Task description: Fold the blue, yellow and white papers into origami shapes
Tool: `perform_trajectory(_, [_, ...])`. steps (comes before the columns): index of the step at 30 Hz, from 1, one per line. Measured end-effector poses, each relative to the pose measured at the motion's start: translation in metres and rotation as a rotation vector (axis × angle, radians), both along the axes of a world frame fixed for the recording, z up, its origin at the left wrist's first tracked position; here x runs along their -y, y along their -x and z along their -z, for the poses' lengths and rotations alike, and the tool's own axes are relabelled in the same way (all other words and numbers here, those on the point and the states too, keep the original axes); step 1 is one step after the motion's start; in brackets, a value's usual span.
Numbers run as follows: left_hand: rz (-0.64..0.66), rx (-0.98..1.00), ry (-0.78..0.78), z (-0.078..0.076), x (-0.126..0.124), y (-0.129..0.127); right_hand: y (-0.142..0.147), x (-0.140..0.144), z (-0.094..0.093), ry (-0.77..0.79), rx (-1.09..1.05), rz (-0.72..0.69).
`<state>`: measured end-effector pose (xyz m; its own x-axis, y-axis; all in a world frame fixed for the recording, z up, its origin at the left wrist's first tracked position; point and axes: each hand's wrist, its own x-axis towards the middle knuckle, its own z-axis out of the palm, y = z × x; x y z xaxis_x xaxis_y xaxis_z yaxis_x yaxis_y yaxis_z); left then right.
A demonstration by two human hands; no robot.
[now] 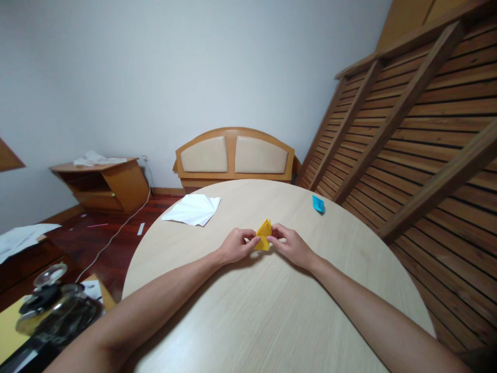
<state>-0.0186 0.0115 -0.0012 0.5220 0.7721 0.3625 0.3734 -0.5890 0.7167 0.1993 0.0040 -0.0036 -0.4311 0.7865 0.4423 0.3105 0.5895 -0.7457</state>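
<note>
A small folded yellow paper (264,234) stands up from the round light wooden table (272,311), near its middle. My left hand (236,245) pinches its left side with thumb and fingers. My right hand (289,243) pinches its right side. Both forearms reach in from the near edge and rest over the tabletop. The paper's lower part is partly hidden by my fingertips.
A stack of white paper sheets (193,210) lies at the table's far left. A small blue folded paper (318,203) sits at the far right. A slatted wooden frame (419,134) leans on the right; a headboard (235,155) and a cabinet (104,184) stand behind.
</note>
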Motion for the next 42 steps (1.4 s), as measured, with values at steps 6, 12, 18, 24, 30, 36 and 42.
perform_trajectory(6, [-0.040, 0.064, 0.059, 0.003, -0.002, -0.001, 0.000, 0.000, 0.000, 0.001, 0.033, -0.002])
perform_trajectory(12, [-0.054, 0.112, 0.130, 0.009, -0.007, -0.003, 0.000, 0.001, 0.001, 0.069, -0.012, 0.058])
perform_trajectory(18, [-0.013, 0.135, 0.172, 0.010, -0.009, -0.002, -0.001, -0.001, 0.003, 0.062, -0.015, 0.087])
perform_trajectory(24, [0.021, 0.117, 0.157, 0.011, -0.010, 0.000, -0.001, -0.001, 0.000, -0.029, 0.003, 0.122])
perform_trajectory(30, [-0.029, 0.072, 0.148, 0.009, -0.010, -0.001, -0.002, -0.001, 0.000, -0.047, 0.011, 0.116])
perform_trajectory(36, [-0.070, 0.076, 0.094, 0.007, -0.009, -0.001, -0.002, 0.000, 0.002, -0.051, 0.024, 0.117])
perform_trajectory(42, [-0.043, 0.140, 0.164, 0.012, -0.011, -0.002, -0.002, 0.002, -0.001, -0.049, 0.052, 0.096])
